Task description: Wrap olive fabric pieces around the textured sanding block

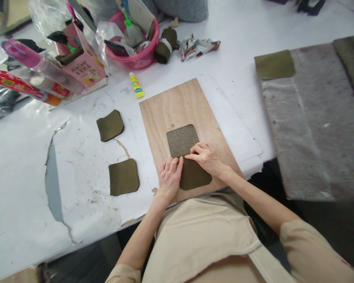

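A wooden board lies on the table before me. On it are a textured, mesh-like green patch and, nearer my body, a smooth olive-green fabric piece with cut corners. The two meet or overlap along one line; I cannot tell whether they are joined. My left hand has its fingertips and thumb closed at the left end of that line. Just to its right, the thumb and forefinger of my right hand pinch the same edge of the smooth piece.
Two olive fabric stacks lie left of the board. Beyond it are a yellow glue tube, a pink basket of supplies, a rolled green strip and a pink box. Large grey sheets lie at right.
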